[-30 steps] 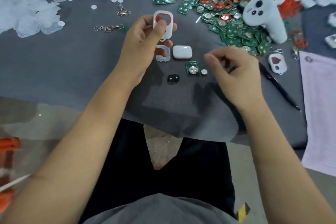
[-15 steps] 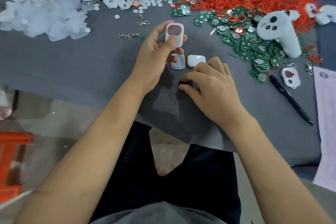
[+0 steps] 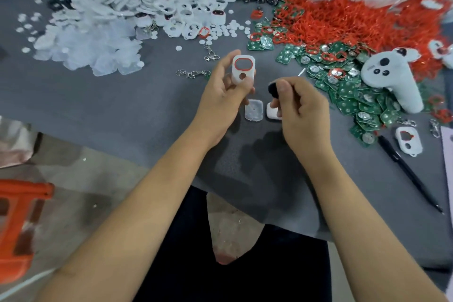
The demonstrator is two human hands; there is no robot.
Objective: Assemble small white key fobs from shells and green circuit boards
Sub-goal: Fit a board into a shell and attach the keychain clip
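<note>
Currently, the left hand point(image 3: 221, 95) is gripping a white shell point(image 3: 243, 71) above the table point(image 3: 98, 110), while right hand point(image 3: 297, 105) fingers are pinching a small black button piece point(image 3: 272, 89). It is risking slipping loose and dropping among nearby green circuit boards point(image 3: 350, 95).

A single head-worn camera looked forward and steeply down over the person's forearms onto the grey bench point(image 3: 98, 110), close enough that both arms filled the lower half of the frame. The left hand point(image 3: 220, 95) and right hand point(image 3: 301, 105) sat near the centre, each grip raised just above the bench. Beyond the grips lay the far part of the bench; nearer than the grips, the bench edge, the person's lap and the floor showed. The wide lens bent the frame's margins.
</note>
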